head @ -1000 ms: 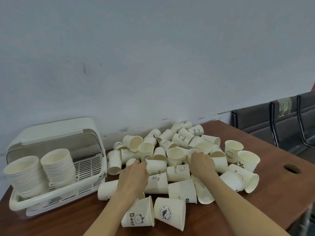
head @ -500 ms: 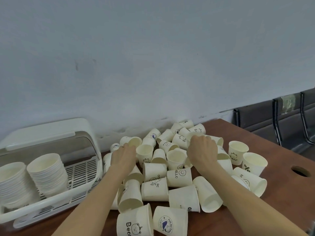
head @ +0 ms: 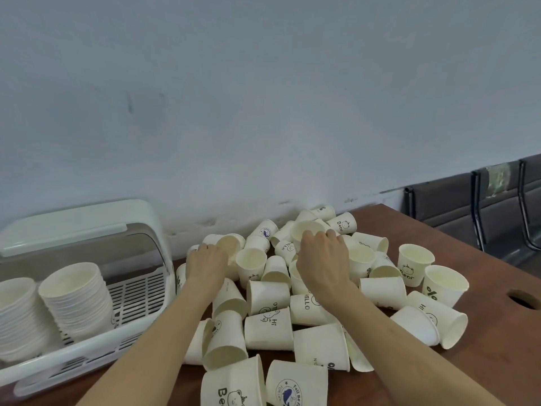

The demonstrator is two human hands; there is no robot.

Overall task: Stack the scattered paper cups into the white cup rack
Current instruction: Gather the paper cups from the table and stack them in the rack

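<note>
Both hands reach into the far side of the paper cups point(head: 269, 300) heaped on the brown worktop point(head: 497, 361). The left hand point(head: 206, 263) grips a tilted cup point(head: 229, 247) near the wall. The right hand point(head: 322, 259) curls its fingers over the rim of an upright cup point(head: 307, 231). The white cup rack point(head: 87, 288) stands at the left, just beside the heap, and holds two stacks point(head: 76, 294). Bare worktop lies at the right edge.

Soft, even light; wide-angle edge distortion

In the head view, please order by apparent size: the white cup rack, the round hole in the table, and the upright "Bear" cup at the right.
1. white cup rack
2. upright "Bear" cup
3. round hole, which looks slightly smaller than the cup
</note>
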